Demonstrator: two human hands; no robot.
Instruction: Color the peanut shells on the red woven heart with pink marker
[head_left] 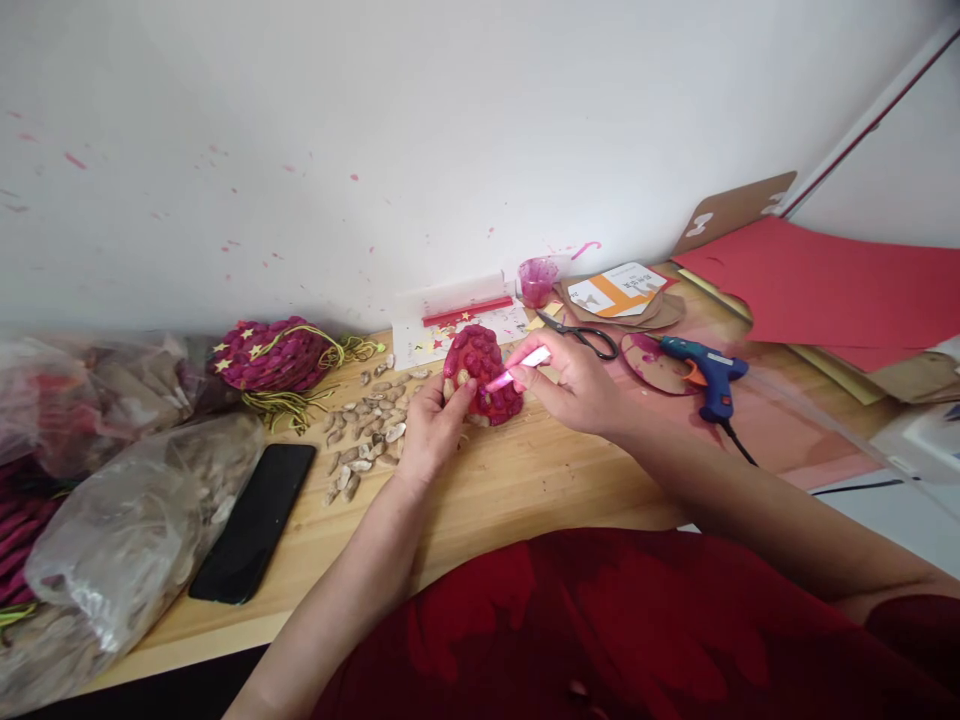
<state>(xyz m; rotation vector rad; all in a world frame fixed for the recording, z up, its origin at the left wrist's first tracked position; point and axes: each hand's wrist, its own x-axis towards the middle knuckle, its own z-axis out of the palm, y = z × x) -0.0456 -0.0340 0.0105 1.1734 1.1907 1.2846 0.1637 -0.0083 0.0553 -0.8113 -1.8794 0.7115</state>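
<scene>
My left hand (435, 425) grips the lower left side of a magenta craft piece (480, 360) covered in peanut shells, thumb on its front. A few shells near that thumb show pale, unpainted patches. In my right hand (566, 385) is a white paintbrush (534, 358) with a pink-stained end, held between thumb and fingers. Its tip is against the right side of the piece or very close to it; blur hides the exact contact. Loose peanut shells (371, 425) lie on the wooden table left of my left hand.
A shell-covered magenta piece (281, 355) with stars and cords sits at left, near a plastic bag (135, 520) and black phone (255, 520). Right are a stained cup (538, 283), scissors (581, 333), a corded blue glue gun (709, 375) and red paper (817, 285). A wall stands behind.
</scene>
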